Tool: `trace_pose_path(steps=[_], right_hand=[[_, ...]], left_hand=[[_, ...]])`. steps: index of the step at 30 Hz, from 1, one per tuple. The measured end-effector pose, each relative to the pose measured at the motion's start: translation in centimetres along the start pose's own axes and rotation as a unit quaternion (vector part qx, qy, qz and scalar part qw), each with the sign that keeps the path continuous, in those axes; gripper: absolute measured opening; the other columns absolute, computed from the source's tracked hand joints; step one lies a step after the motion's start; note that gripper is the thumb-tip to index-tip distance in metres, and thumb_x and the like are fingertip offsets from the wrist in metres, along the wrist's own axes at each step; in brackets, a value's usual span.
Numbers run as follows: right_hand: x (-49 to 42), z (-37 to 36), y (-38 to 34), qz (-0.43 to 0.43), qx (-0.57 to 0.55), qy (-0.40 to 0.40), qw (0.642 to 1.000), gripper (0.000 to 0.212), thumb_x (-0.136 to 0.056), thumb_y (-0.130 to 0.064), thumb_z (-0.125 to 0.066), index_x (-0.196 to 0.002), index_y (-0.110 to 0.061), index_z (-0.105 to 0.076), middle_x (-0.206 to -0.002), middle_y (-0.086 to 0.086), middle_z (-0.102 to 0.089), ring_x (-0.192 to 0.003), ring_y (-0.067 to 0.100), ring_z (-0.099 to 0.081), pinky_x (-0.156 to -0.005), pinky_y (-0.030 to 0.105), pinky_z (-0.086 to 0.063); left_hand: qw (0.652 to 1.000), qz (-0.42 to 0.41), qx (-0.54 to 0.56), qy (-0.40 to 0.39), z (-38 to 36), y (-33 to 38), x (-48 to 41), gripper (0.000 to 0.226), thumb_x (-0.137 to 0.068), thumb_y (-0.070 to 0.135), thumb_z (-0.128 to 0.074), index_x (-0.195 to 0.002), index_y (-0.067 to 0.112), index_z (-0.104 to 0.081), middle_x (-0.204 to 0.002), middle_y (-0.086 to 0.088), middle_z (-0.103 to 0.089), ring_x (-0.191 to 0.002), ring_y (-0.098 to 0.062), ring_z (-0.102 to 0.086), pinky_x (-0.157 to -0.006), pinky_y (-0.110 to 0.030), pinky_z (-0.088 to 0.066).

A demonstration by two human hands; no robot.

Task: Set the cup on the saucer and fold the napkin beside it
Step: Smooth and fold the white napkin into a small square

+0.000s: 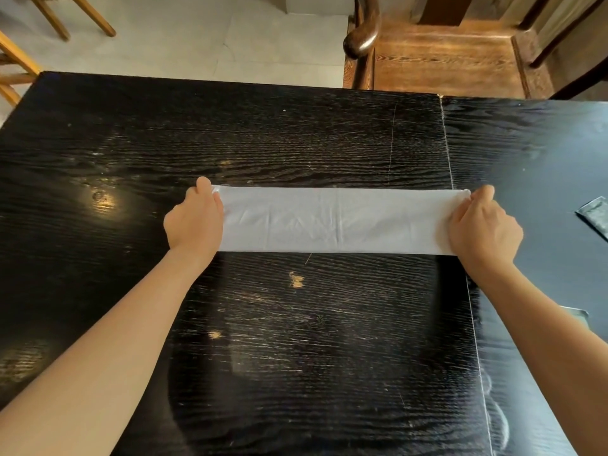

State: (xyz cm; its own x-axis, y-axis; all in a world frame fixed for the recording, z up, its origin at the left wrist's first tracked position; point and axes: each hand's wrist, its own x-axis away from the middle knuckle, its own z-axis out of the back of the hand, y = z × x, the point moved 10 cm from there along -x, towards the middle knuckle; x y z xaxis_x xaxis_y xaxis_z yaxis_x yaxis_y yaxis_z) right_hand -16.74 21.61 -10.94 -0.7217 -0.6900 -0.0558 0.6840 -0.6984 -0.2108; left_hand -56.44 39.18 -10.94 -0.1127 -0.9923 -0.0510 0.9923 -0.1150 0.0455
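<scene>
One white napkin [335,220], soft creased cloth folded into a long flat band, lay on the black grained worktop [296,340] between my two hands; my left hand [194,218] pinched its one end, my right hand [483,225] gripped the other

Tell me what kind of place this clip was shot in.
Probably a dining room or a tea-house-style eating area, though that is uncertain. A large black wood-grain table holds a white napkin, a carved dark wooden armchair stands beyond it, and light wooden chair legs rest on a pale tiled floor.
</scene>
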Motion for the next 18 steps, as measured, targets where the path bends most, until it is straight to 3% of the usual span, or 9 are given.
trace_pose_path(steps=[8, 10, 12, 14, 16, 18], right_hand=[[0.1, -0.2, 0.4, -0.027, 0.009, -0.006, 1.0, 0.026, -0.098, -0.019, -0.029, -0.103, 0.002, -0.042, -0.102, 0.03, -0.06, -0.087, 0.051, -0.058, -0.064, 0.043, -0.036], [0.0, 0.6, 0.2, -0.028, 0.027, 0.009, 0.999, 0.022, -0.094, -0.012, -0.037, -0.108, 0.003, -0.043, -0.111, 0.03, -0.053, -0.098, 0.048, -0.053, -0.074, 0.049, -0.042], [-0.5, 1.9, -0.9, -0.016, 0.04, 0.03, 0.999, 0.03, -0.085, -0.001, -0.044, -0.115, 0.002, -0.044, -0.117, 0.028, -0.049, -0.108, 0.044, -0.045, -0.087, 0.052, -0.039], [-0.3, 2.7, -5.5, 0.061, -0.011, 0.057, 0.996, 0.036, -0.081, 0.003, -0.044, -0.116, -0.001, -0.048, -0.114, 0.024, -0.054, -0.107, 0.042, -0.048, -0.085, 0.05, -0.039], [1.8, 1.7, -12.8, 0.215, -0.079, 0.044, 0.973, 0.031, -0.081, 0.001, -0.043, -0.11, -0.002, -0.053, -0.107, 0.019, -0.059, -0.102, 0.042, -0.053, -0.08, 0.049, -0.041], [5.4, -2.2, -18.0, 0.313, -0.082, -0.059, 0.944, 0.039, -0.092, -0.011, -0.04, -0.13, -0.007, -0.045, -0.135, 0.013, -0.05, -0.129, 0.037, -0.04, -0.101, 0.052, -0.032]], left_hand=[[1.0, 0.021, 0.004, -0.014, -0.5, -0.2, -0.2, 0.026, -0.099, 0.024, -0.037, -0.116, 0.005, -0.038, -0.098, -0.018, -0.057, -0.061, -0.026, -0.05, -0.053, -0.035, -0.037], [0.999, 0.047, 0.017, -0.016, 0.1, -0.7, -0.3, 0.028, -0.097, 0.023, -0.042, -0.118, 0.005, -0.038, -0.109, -0.021, -0.052, -0.074, -0.03, -0.055, -0.058, -0.037, -0.041], [0.999, 0.034, 0.015, 0.018, 1.7, 0.2, -0.3, 0.035, -0.095, 0.021, -0.047, -0.126, 0.007, -0.038, -0.122, -0.021, -0.046, -0.099, -0.035, -0.052, -0.076, -0.042, -0.045], [0.995, -0.076, 0.038, 0.06, 3.0, 4.4, 0.2, 0.041, -0.095, 0.016, -0.045, -0.135, 0.011, -0.036, -0.132, -0.015, -0.044, -0.118, -0.033, -0.044, -0.096, -0.045, -0.039], [0.978, -0.192, 0.073, 0.022, 1.8, 9.3, 1.9, 0.046, -0.097, 0.014, -0.038, -0.142, 0.016, -0.03, -0.146, -0.008, -0.037, -0.136, -0.027, -0.031, -0.113, -0.046, -0.022], [0.973, -0.208, 0.083, -0.056, -0.8, 11.4, 3.4, 0.048, -0.101, 0.024, -0.025, -0.148, 0.02, -0.017, -0.158, -0.004, -0.017, -0.146, -0.02, -0.009, -0.118, -0.046, -0.002]])
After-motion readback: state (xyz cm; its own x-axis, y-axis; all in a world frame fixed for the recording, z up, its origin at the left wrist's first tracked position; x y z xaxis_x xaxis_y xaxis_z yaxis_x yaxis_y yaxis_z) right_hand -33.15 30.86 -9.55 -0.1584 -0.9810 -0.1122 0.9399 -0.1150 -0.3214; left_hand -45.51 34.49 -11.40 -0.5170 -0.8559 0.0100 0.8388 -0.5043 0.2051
